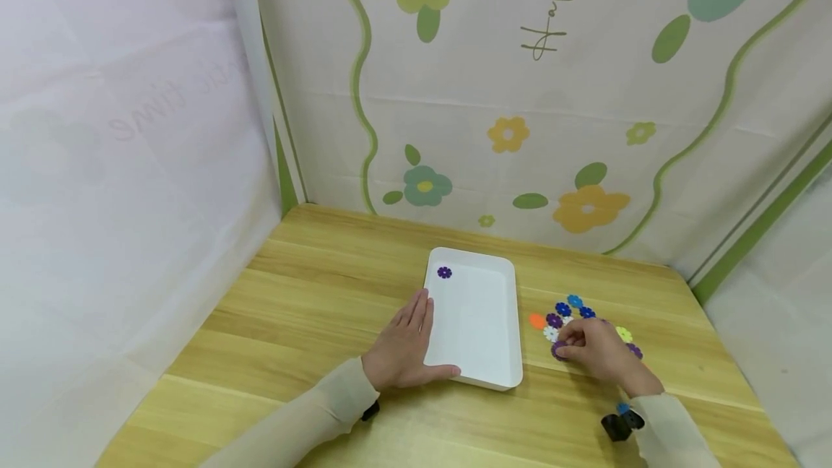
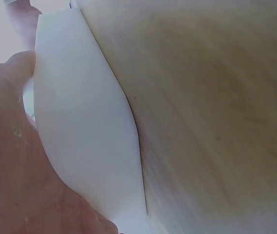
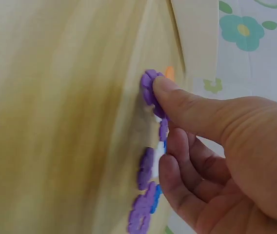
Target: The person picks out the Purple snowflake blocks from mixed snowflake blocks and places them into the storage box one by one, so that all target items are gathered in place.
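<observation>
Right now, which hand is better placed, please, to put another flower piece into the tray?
Probably the right hand: it holds a purple piece beside the tray, while the left hand touches the tray.

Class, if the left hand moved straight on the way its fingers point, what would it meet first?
The left side of the white tray, which the left hand already seems to touch, though exact depth there is unclear.

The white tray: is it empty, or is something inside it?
Not empty: in the head view, one purple flower piece lies inside the white tray, near its far left corner.
</observation>
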Tool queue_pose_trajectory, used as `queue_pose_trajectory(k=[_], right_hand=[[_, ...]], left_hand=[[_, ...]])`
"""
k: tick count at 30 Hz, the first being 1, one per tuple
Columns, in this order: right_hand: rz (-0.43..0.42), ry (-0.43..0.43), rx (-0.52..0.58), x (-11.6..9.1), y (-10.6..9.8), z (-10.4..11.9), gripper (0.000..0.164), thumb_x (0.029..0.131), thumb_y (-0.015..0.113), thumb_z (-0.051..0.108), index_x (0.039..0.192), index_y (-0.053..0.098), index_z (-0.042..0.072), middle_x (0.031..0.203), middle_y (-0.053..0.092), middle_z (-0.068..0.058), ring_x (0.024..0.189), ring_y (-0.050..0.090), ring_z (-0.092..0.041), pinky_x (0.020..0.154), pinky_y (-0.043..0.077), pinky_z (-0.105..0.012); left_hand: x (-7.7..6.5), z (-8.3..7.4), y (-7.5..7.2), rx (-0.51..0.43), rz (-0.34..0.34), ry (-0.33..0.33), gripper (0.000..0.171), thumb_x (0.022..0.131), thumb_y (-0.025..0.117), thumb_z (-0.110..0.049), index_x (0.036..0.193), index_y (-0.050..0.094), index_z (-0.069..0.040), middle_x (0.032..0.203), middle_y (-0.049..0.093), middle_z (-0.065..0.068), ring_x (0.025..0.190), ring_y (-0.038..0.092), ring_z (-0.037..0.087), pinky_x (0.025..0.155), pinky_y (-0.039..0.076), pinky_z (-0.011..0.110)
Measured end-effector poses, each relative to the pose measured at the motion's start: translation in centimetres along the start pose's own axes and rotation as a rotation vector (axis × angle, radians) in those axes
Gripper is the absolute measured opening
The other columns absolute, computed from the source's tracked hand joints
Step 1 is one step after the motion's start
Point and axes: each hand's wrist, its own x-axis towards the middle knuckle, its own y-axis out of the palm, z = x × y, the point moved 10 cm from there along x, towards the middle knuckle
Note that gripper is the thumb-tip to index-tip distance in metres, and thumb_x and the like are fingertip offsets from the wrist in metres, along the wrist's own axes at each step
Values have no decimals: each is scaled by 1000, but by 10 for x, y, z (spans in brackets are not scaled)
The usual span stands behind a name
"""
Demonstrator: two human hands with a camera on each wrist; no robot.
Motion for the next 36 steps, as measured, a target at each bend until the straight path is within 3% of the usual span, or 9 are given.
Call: queue_pose_trajectory(k=[6, 11, 17, 26, 36], right_hand=[[34, -12, -16, 7, -11, 11, 14, 99, 74, 17, 85, 73, 16, 81, 68, 3, 69, 52, -6, 60, 45, -21], [66, -44, 31, 19, -22, 29, 15, 103, 69, 18, 91, 75, 12, 83, 70, -5, 64, 51, -7, 56, 45, -23], [105, -37, 85, 43, -26, 55, 17, 105, 67, 23, 95, 76, 11, 86, 72, -11, 70, 56, -15, 62, 50, -26], [117, -93, 123, 91, -6, 98, 15, 104, 68, 18, 95, 78, 10, 93, 76, -13, 77, 60, -16, 68, 53, -28], [134, -49, 155, 137, 24, 133, 16, 103, 70, 20, 95, 80, 10, 95, 77, -16, 78, 59, -17, 70, 49, -28]], left_hand=[[-1, -2, -5, -13, 11, -1, 123, 92, 47, -86, 164, 20, 10, 174, 14, 30, 165, 14, 41, 132, 28, 50], [-2, -6, -17, -10, 28, -2, 121, 92, 53, -83, 162, 23, 12, 173, 19, 32, 164, 19, 43, 131, 30, 49], [-3, -7, -19, 10, 43, -8, 122, 92, 51, -84, 163, 23, 11, 173, 18, 31, 164, 19, 42, 131, 31, 48], [-1, -8, -17, 35, 52, -14, 122, 92, 51, -85, 163, 23, 10, 173, 18, 30, 164, 20, 41, 131, 31, 46], [-2, -7, -17, 43, 73, -32, 123, 91, 49, -86, 164, 21, 9, 174, 16, 29, 164, 19, 40, 131, 30, 46]])
